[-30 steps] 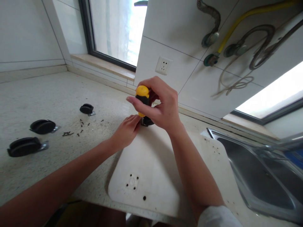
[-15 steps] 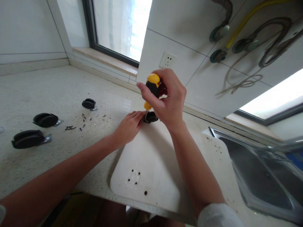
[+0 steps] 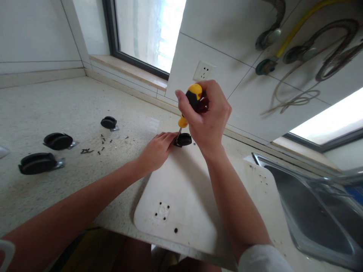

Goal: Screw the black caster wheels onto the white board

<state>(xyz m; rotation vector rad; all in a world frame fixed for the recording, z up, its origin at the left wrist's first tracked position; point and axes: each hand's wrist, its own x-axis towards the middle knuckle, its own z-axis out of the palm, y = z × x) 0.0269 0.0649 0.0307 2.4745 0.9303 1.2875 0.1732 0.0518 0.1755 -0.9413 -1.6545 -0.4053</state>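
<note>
My right hand [image 3: 211, 117] is wrapped round the yellow and black handle of a screwdriver [image 3: 193, 97]. Its metal shaft leans down to the base of a black caster wheel [image 3: 185, 139] at the far edge of a white board [image 3: 187, 181]. Fingertips of my left hand [image 3: 157, 152] press together against the caster's left side, partly hidden there. The screw under the tip is too small to make out. At the board's near left corner is a square patch with dark holes [image 3: 162, 210].
Several dark screws [image 3: 87, 150] lie scattered on the speckled counter [image 3: 70, 113]. Loose casters lie left: one [image 3: 109, 122] farther back, another [image 3: 58, 141] and a third [image 3: 38, 163] nearer. A steel sink [image 3: 309, 211] stands right of the board. Hoses [image 3: 329, 26] hang on the tiled wall.
The screwdriver's handle has tilted to the right along with my right hand, its tip staying at the caster's base. My left hand keeps its place at the caster. The view has shifted slightly.
</note>
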